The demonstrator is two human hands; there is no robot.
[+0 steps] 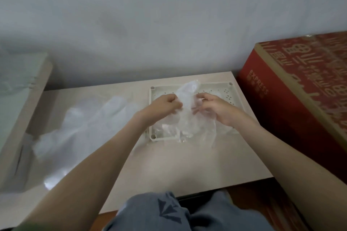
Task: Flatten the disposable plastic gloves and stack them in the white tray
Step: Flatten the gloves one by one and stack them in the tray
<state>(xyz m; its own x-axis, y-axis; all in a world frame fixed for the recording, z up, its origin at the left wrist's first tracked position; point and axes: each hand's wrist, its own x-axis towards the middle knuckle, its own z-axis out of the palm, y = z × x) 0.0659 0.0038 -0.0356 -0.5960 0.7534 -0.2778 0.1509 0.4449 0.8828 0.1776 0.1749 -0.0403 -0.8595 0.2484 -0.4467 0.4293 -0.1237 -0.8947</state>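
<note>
Reaching forward, left hand (166,104) and right hand (213,108) each pinch a clear glove (187,99) above the white tray (153,116); fingers curled.

The glove (187,110) is seen as thin clear plastic film, crinkled, with glossy glints. The tray (223,95) at the desk's far right corner is made of hard off-white plastic, matt and perforated. The heap of gloves (90,124) toward the left edge is shown as milky translucent film. The desk (187,165) is finished in pale, smooth, matt wood-look board. The box (293,103) beside its right edge is made of red printed cardboard.
</note>
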